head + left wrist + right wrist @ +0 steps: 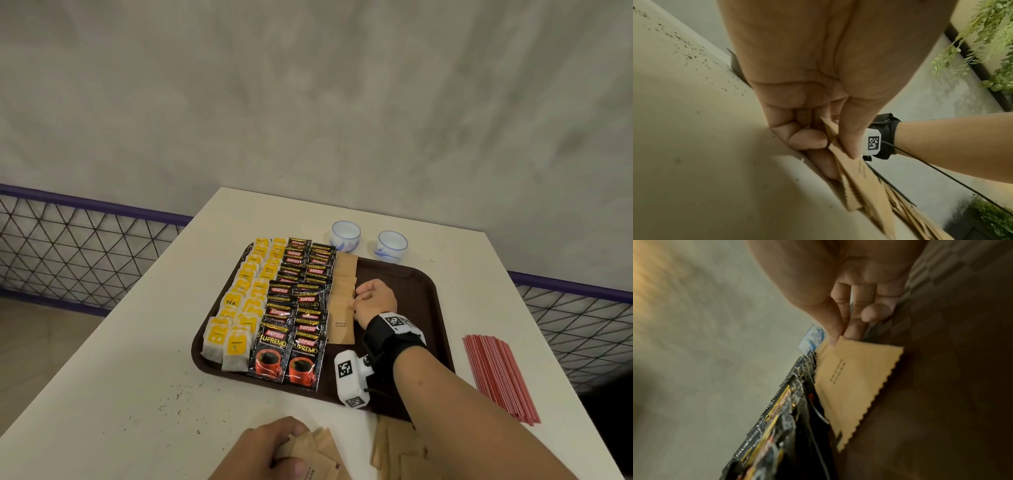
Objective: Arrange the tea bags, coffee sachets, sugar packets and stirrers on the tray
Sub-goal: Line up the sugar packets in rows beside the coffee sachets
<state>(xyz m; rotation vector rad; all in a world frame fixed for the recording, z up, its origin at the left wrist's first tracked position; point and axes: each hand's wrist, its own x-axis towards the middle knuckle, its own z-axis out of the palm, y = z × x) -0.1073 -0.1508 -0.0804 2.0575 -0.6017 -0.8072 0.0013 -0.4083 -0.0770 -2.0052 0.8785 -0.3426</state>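
A dark brown tray (pixel 423 308) holds two columns of yellow tea bags (pixel 239 308), two columns of black coffee sachets (pixel 298 308) and one column of brown sugar packets (pixel 344 291). My right hand (pixel 356 303) is over the tray and pinches the nearest brown sugar packet (pixel 855 382) by its far corner between thumb and forefinger (pixel 835 335). The packet lies beside the coffee sachets (pixel 789 418). At the table's near edge my left hand (pixel 274 452) grips a small stack of sugar packets (pixel 859 178) with curled fingers (pixel 807 138). Red stirrers (pixel 500 377) lie on the table right of the tray.
Two small white-and-blue cups (pixel 346 234) (pixel 392 245) stand behind the tray. More loose sugar packets (pixel 397 452) lie on the white table (pixel 120 377) near its front edge. Dark crumbs speckle the table left of the tray. A wire fence runs behind.
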